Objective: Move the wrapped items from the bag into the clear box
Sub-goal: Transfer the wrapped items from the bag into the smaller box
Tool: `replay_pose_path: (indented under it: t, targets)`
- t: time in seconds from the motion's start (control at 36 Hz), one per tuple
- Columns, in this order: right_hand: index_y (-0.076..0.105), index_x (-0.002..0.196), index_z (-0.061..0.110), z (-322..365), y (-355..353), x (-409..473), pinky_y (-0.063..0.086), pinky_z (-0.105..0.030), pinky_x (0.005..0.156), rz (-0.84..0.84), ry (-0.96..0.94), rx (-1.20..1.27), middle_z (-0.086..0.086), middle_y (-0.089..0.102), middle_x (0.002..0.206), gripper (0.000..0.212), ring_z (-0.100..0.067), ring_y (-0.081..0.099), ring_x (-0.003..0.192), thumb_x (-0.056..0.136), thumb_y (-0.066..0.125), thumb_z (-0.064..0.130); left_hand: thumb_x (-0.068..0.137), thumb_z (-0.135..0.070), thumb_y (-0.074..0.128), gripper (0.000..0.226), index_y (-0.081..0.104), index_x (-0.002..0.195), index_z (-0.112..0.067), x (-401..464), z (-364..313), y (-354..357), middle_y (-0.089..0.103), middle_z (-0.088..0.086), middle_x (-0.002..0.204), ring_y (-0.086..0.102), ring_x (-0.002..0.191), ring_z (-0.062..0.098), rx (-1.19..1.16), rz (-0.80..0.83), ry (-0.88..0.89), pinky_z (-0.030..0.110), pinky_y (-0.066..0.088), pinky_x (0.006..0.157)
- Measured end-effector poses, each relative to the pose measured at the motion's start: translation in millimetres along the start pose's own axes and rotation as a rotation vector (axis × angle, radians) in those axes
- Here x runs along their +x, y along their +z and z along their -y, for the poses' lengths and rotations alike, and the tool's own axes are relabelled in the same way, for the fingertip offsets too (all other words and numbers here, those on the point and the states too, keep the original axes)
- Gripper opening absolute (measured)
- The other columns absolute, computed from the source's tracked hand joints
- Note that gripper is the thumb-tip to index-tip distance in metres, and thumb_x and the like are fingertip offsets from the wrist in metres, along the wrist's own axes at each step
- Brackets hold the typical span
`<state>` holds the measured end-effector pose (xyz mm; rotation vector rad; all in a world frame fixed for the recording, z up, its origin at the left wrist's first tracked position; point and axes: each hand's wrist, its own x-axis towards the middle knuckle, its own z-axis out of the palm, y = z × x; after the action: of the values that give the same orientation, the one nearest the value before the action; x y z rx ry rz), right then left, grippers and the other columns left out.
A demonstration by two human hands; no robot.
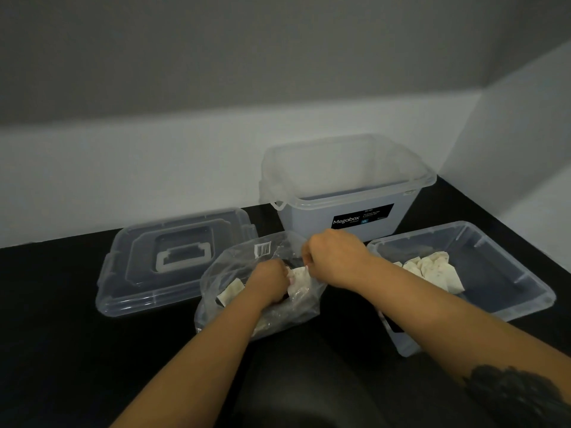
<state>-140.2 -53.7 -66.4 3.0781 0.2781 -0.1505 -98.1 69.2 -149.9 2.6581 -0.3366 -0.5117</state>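
Observation:
A clear plastic bag [234, 267] with a barcode sticker lies on the black table, holding white wrapped items [231, 290]. My left hand [268, 281] is inside the bag, closed around a wrapped item [298, 278]. My right hand [335, 257] pinches the bag's upper edge at its mouth. To the right sits a shallow clear box [506, 282] with several white wrapped items [432, 268] in its left part.
A tall clear Megabox tub [349, 186] stands behind the bag against the wall. Its clear lid [173, 261] with a handle lies flat at the left. White walls meet in a corner at the back right.

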Motion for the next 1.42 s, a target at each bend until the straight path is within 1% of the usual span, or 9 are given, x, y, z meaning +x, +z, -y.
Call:
replay_pose_path:
  t: [0.14,0.25,0.36,0.56,0.64,0.78,0.94,1.14,1.42]
  targets:
    - [0.071,0.094,0.014,1.2,-3.0,1.6,0.042,-0.026,0.063,-0.017,0.025,0.04,-0.007,0.068,0.09,0.02,-0.025,0.064,0.086,0.084,0.054,0.01,0.091,-0.015,0.052,0.019,0.061,0.102,-0.002,-7.9,2.2,-15.4,0.067,0.014,0.105,0.063,0.098,0.028,-0.003,-0.036,-0.01,0.033,0.05,0.085]
    - [0.071,0.098,0.02,3.6,-7.0,1.2,0.041,-0.026,0.066,-0.04,0.007,-0.01,-0.003,0.068,0.093,0.017,-0.022,0.064,0.087,0.086,0.058,0.021,0.087,-0.011,0.057,0.007,0.062,0.093,-0.012,-14.1,6.0,-29.3,0.067,0.009,0.102,0.063,0.093,0.024,-0.047,-0.072,-0.002,0.031,0.051,0.08]
    - [0.07,0.102,0.023,8.0,-11.1,2.7,0.045,-0.03,0.075,-0.045,0.0,0.01,-0.002,0.068,0.099,0.019,-0.022,0.063,0.093,0.088,0.061,0.03,0.089,-0.014,0.057,0.016,0.062,0.105,-0.012,-25.1,11.8,-45.6,0.065,0.009,0.106,0.062,0.095,0.024,-0.036,-0.102,0.037,0.031,0.05,0.079]
    - [0.067,0.105,0.014,26.3,-12.9,10.2,0.038,-0.028,0.065,-0.092,-0.092,-0.121,-0.007,0.066,0.101,0.024,-0.025,0.064,0.092,0.09,0.05,0.007,0.093,-0.016,0.051,0.025,0.059,0.117,-0.015,-44.3,17.0,-72.6,0.064,0.008,0.11,0.06,0.101,0.024,0.214,-0.163,-0.011,0.032,0.048,0.087]
    - [0.065,0.101,0.009,41.6,-12.9,15.3,0.037,-0.029,0.065,-0.019,-0.188,-0.234,-0.007,0.063,0.096,0.023,-0.024,0.062,0.094,0.088,0.049,-0.001,0.09,-0.012,0.052,0.023,0.06,0.111,-0.015,-54.4,20.0,-76.4,0.065,0.008,0.105,0.061,0.095,0.024,0.245,-0.19,-0.062,0.034,0.052,0.083]
    - [0.06,0.115,0.01,69.3,7.1,36.5,0.046,-0.031,0.083,0.16,-0.255,-0.51,-0.006,0.062,0.119,0.023,-0.023,0.059,0.109,0.093,0.054,0.013,0.089,-0.007,0.055,0.026,0.059,0.114,-0.012,-64.0,18.7,-83.8,0.064,0.009,0.11,0.061,0.1,0.023,0.281,-0.143,-0.107,0.036,0.052,0.09]
    - [0.052,0.129,0.008,70.7,52.3,67.5,0.044,-0.04,0.101,0.344,-0.131,-0.522,-0.011,0.053,0.134,0.04,-0.027,0.051,0.122,0.091,0.058,0.018,0.089,-0.007,0.053,0.022,0.061,0.109,-0.012,-77.3,24.3,-80.9,0.064,0.009,0.105,0.061,0.097,0.022,0.225,-0.196,-0.093,0.033,0.052,0.085]
    - [0.055,0.127,0.01,62.2,66.9,68.8,0.044,-0.038,0.096,0.37,-0.076,-0.426,-0.01,0.054,0.131,0.037,-0.026,0.052,0.119,0.091,0.057,0.019,0.091,-0.014,0.055,0.02,0.059,0.11,-0.016,-85.7,32.0,-80.3,0.062,0.008,0.105,0.06,0.096,0.022,0.126,-0.206,-0.083,0.035,0.052,0.087]
    - [0.056,0.124,0.009,64.8,47.4,62.5,0.045,-0.034,0.092,0.35,-0.161,-0.446,-0.008,0.057,0.127,0.031,-0.025,0.056,0.116,0.093,0.053,0.015,0.092,-0.015,0.053,0.021,0.06,0.112,-0.017,-84.2,40.7,-84.8,0.064,0.008,0.105,0.061,0.095,0.022,0.071,-0.257,-0.064,0.035,0.053,0.084]
